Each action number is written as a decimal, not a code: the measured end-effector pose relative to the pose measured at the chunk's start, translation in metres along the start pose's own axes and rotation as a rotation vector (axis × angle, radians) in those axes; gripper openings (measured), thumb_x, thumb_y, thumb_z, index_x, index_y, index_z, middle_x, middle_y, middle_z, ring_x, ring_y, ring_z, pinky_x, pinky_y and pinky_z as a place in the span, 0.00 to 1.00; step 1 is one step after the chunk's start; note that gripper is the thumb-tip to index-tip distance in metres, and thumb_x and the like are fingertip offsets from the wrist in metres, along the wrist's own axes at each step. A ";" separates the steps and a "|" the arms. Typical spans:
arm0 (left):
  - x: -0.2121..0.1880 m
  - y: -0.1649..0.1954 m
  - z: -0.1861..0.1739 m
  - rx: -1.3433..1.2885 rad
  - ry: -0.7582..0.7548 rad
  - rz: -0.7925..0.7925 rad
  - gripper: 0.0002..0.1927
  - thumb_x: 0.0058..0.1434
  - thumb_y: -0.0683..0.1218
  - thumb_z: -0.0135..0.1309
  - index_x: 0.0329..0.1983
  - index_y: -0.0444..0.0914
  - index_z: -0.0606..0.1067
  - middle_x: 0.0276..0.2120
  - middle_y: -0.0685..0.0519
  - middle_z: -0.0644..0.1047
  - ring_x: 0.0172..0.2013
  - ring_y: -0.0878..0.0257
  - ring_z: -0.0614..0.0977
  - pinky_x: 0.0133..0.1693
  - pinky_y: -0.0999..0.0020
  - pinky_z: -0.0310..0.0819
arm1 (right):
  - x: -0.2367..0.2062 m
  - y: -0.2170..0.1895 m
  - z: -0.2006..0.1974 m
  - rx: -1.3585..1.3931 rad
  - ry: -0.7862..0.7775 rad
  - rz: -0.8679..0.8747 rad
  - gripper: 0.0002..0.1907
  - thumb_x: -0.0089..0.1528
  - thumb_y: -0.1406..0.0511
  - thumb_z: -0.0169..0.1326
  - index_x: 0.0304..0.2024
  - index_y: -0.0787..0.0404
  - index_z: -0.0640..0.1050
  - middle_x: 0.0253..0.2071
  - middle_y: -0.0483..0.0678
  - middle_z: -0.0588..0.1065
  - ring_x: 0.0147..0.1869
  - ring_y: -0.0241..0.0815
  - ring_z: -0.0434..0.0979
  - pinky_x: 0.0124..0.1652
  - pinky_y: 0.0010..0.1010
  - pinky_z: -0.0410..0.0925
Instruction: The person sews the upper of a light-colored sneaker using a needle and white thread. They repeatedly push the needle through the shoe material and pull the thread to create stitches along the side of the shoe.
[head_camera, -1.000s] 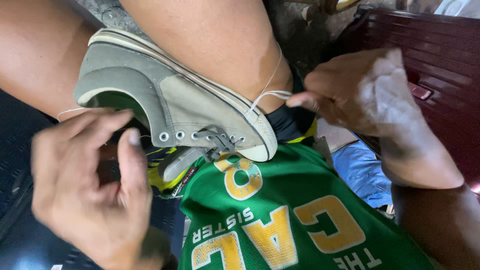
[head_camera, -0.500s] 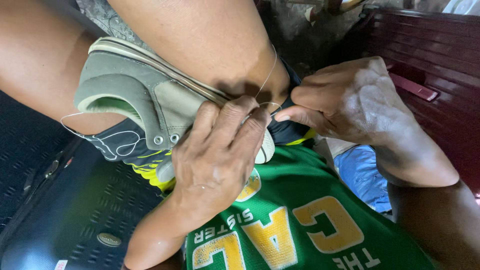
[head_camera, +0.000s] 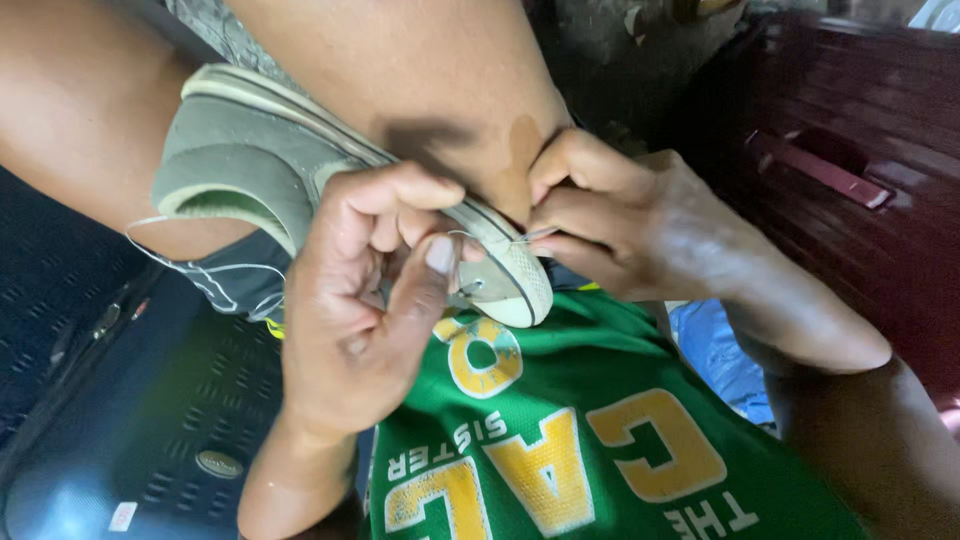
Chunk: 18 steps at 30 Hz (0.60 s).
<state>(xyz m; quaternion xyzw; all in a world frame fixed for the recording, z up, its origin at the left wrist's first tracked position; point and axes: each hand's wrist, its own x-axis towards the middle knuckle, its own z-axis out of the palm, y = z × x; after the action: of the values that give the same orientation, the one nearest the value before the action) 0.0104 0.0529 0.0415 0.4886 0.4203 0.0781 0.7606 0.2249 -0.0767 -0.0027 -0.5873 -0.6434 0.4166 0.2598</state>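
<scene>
Since the earlier frame, the left hand (head_camera: 365, 310) has been lowered, fingers curled, pinching one thin white thread (head_camera: 200, 275) beside one grey canvas low-top shoe (head_camera: 300, 170) at centre; the right hand (head_camera: 640, 225) is pinched on one needle (head_camera: 535, 236).

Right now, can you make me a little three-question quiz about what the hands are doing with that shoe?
1. True or false: the grey shoe lies wedged between the person's knees.
2. Which hand pinches the needle at the shoe's toe: A) left hand B) right hand?
3. Fill in: the shirt under the hands is ____ with yellow letters.

Key: 1 true; 2 B; 3 green.
</scene>
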 end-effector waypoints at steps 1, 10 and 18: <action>-0.001 0.001 -0.003 -0.112 -0.046 -0.010 0.16 0.71 0.33 0.48 0.60 0.34 0.67 0.36 0.53 0.79 0.38 0.72 0.81 0.44 0.76 0.78 | 0.000 -0.005 -0.007 0.067 -0.039 0.035 0.06 0.64 0.66 0.61 0.38 0.62 0.78 0.45 0.49 0.74 0.39 0.34 0.79 0.36 0.26 0.74; 0.007 -0.017 0.012 0.671 -0.168 0.318 0.40 0.60 0.45 0.67 0.72 0.43 0.60 0.43 0.46 0.78 0.28 0.56 0.83 0.32 0.60 0.78 | 0.012 -0.034 -0.022 0.345 -0.030 0.308 0.08 0.61 0.63 0.65 0.37 0.60 0.81 0.21 0.37 0.75 0.20 0.28 0.71 0.19 0.25 0.60; 0.006 -0.023 0.021 0.537 -0.027 0.485 0.49 0.55 0.47 0.72 0.75 0.42 0.55 0.54 0.45 0.72 0.33 0.52 0.81 0.40 0.59 0.81 | 0.015 0.016 -0.062 -0.809 0.236 0.125 0.04 0.68 0.65 0.59 0.42 0.59 0.79 0.34 0.46 0.76 0.26 0.37 0.72 0.26 0.30 0.64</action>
<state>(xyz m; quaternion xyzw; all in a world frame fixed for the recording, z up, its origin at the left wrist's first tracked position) 0.0227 0.0301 0.0224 0.7575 0.2876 0.1364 0.5699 0.2813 -0.0481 0.0136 -0.7234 -0.6841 0.0755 0.0548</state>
